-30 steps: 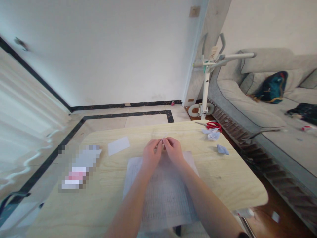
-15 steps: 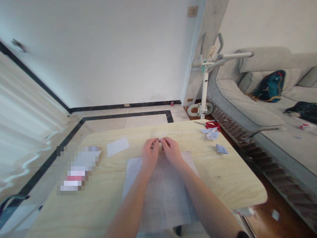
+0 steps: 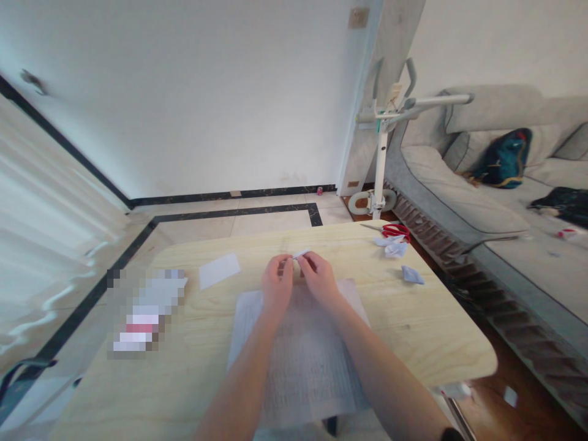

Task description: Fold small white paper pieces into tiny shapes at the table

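Between my fingertips is a small piece of white paper, mostly hidden by the fingers. My left hand pinches it from the left, and my right hand pinches it from the right. Both hands are held close together over the far part of a large printed sheet, which lies on the wooden table under my forearms. To the left of my hands lies a flat white paper rectangle.
Red-handled scissors, crumpled white paper and a folded paper piece lie at the table's right. A blurred-out item is at its left. Beyond stand a white exercise machine and a grey sofa.
My hands stay in nearly the same place, fingers shifting slightly on the paper. A little more of the paper shows above the fingertips. The view has moved very slightly.
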The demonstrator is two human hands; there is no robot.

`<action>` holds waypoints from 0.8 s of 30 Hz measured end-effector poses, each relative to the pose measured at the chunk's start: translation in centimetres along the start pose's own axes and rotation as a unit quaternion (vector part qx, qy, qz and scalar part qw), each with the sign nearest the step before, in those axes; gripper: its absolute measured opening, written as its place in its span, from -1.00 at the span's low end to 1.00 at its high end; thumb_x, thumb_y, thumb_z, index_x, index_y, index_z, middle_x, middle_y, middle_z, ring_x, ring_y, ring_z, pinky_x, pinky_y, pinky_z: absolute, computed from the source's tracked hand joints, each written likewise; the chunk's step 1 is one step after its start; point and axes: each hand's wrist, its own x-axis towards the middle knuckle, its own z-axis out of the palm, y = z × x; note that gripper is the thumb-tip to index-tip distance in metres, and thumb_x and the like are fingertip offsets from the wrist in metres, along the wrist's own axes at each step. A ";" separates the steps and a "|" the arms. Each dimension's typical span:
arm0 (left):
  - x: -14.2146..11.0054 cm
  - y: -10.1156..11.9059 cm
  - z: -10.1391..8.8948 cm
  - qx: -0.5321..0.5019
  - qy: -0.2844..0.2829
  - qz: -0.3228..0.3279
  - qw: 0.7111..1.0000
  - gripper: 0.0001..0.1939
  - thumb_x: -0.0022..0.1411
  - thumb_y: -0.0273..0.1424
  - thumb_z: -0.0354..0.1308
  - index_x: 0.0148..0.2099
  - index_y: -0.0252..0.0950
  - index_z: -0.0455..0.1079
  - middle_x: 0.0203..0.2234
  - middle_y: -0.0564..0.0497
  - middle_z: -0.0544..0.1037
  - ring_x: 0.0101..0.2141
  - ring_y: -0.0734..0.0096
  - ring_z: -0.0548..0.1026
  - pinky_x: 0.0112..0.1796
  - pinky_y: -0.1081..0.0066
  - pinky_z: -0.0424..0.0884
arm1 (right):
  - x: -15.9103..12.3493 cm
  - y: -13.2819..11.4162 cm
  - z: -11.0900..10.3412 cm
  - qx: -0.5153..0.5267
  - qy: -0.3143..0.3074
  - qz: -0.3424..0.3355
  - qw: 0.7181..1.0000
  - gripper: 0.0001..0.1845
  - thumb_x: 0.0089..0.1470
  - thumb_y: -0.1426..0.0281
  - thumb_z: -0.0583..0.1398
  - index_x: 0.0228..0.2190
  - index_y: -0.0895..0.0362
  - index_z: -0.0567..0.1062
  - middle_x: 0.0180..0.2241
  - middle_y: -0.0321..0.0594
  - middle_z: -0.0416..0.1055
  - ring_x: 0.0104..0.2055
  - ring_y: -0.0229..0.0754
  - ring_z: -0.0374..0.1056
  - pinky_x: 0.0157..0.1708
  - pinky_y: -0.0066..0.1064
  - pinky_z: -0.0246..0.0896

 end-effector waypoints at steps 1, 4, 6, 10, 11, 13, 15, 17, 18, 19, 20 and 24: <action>0.0 0.0 0.0 0.003 0.002 0.003 1.000 -0.77 0.23 -0.30 -0.01 -0.17 -0.30 0.39 -0.30 -0.06 0.51 -0.29 0.39 0.46 -0.26 0.39 0.38 | 0.0 0.0 0.0 -0.002 0.001 0.000 1.000 -0.74 0.12 0.26 0.04 -0.42 0.12 0.44 -0.60 -0.33 0.29 -0.53 -0.27 0.21 -0.50 -0.47 0.06; 0.0 -0.2 0.1 0.019 0.003 0.022 1.000 -0.77 0.24 -0.31 -0.01 -0.17 -0.31 0.39 -0.31 -0.06 0.51 -0.29 0.40 0.46 -0.25 0.40 0.38 | 0.0 0.0 0.0 -0.006 0.004 0.002 1.000 -0.76 0.12 0.28 0.04 -0.41 0.12 0.44 -0.59 -0.33 0.30 -0.53 -0.27 0.21 -0.50 -0.48 0.06; 0.0 -0.4 0.1 0.033 0.007 0.044 0.998 -0.77 0.24 -0.31 -0.01 -0.17 -0.31 0.38 -0.31 -0.06 0.50 -0.30 0.40 0.46 -0.25 0.39 0.38 | 0.1 0.0 0.0 -0.003 0.002 0.003 1.000 -0.76 0.12 0.29 0.04 -0.42 0.13 0.44 -0.59 -0.33 0.30 -0.53 -0.27 0.21 -0.50 -0.48 0.06; 0.0 -0.6 0.1 0.041 0.011 0.059 0.997 -0.77 0.26 -0.31 -0.03 -0.16 -0.30 0.38 -0.30 -0.06 0.50 -0.30 0.40 0.45 -0.24 0.38 0.38 | 0.0 -0.1 -0.1 0.002 0.001 0.004 1.000 -0.76 0.12 0.29 0.04 -0.42 0.13 0.44 -0.60 -0.34 0.29 -0.54 -0.28 0.22 -0.50 -0.48 0.06; 0.0 -0.5 0.1 0.042 0.011 0.058 0.997 -0.76 0.26 -0.31 -0.03 -0.16 -0.30 0.38 -0.31 -0.06 0.50 -0.30 0.39 0.45 -0.25 0.38 0.38 | 0.0 -0.1 -0.1 0.000 0.000 0.005 1.000 -0.76 0.11 0.28 0.04 -0.41 0.13 0.44 -0.60 -0.34 0.29 -0.54 -0.28 0.22 -0.50 -0.48 0.06; 0.0 -0.4 0.1 0.041 0.012 0.059 0.997 -0.76 0.26 -0.30 -0.04 -0.16 -0.31 0.38 -0.32 -0.06 0.50 -0.30 0.39 0.45 -0.25 0.38 0.38 | 0.0 -0.1 -0.1 -0.006 0.000 0.006 1.000 -0.77 0.11 0.28 0.04 -0.43 0.12 0.43 -0.61 -0.34 0.29 -0.54 -0.28 0.21 -0.50 -0.48 0.06; -0.1 -0.2 0.0 0.040 0.010 0.062 0.997 -0.76 0.26 -0.30 -0.03 -0.17 -0.31 0.38 -0.32 -0.07 0.50 -0.31 0.40 0.45 -0.26 0.38 0.39 | 0.1 0.0 -0.1 -0.007 0.000 0.008 1.000 -0.77 0.11 0.29 0.03 -0.44 0.12 0.42 -0.61 -0.34 0.29 -0.54 -0.27 0.21 -0.50 -0.48 0.06; -0.2 0.0 0.1 0.035 0.004 0.062 0.997 -0.75 0.25 -0.29 -0.01 -0.15 -0.31 0.38 -0.28 -0.09 0.50 -0.31 0.39 0.46 -0.26 0.37 0.40 | 0.1 0.1 0.0 -0.004 0.002 0.013 1.000 -0.79 0.10 0.32 0.03 -0.43 0.12 0.42 -0.60 -0.34 0.30 -0.54 -0.28 0.22 -0.50 -0.48 0.06; -0.2 0.0 0.1 0.030 0.002 0.060 0.998 -0.74 0.24 -0.29 0.00 -0.11 -0.31 0.37 -0.25 -0.10 0.50 -0.30 0.39 0.46 -0.27 0.37 0.41 | 0.2 0.1 0.0 -0.004 0.006 0.016 1.000 -0.80 0.09 0.34 0.03 -0.43 0.12 0.42 -0.59 -0.33 0.31 -0.54 -0.28 0.22 -0.50 -0.48 0.06; -0.2 0.0 0.1 0.025 0.000 0.058 0.998 -0.71 0.23 -0.29 0.02 -0.06 -0.31 0.36 -0.21 -0.12 0.49 -0.30 0.38 0.47 -0.27 0.37 0.41 | 0.2 0.2 0.0 -0.006 0.009 0.019 1.000 -0.81 0.08 0.35 0.03 -0.42 0.13 0.42 -0.58 -0.33 0.32 -0.54 -0.28 0.21 -0.51 -0.48 0.05; -0.2 0.0 0.2 0.020 -0.004 0.056 0.998 -0.67 0.23 -0.29 0.02 -0.01 -0.32 0.33 -0.18 -0.14 0.49 -0.29 0.38 0.47 -0.26 0.36 0.42 | 0.2 0.2 0.0 -0.011 0.012 0.020 1.000 -0.82 0.06 0.36 0.04 -0.43 0.13 0.41 -0.58 -0.33 0.32 -0.55 -0.28 0.20 -0.51 -0.48 0.04; -0.2 -0.4 0.2 0.017 -0.009 0.059 0.998 -0.61 0.26 -0.29 -0.03 0.09 -0.31 0.28 -0.11 -0.17 0.47 -0.22 0.35 0.47 -0.21 0.34 0.42 | 0.0 0.2 0.0 -0.029 0.005 0.009 1.000 -0.83 0.03 0.37 0.06 -0.49 0.14 0.41 -0.61 -0.34 0.28 -0.56 -0.29 0.16 -0.54 -0.48 -0.01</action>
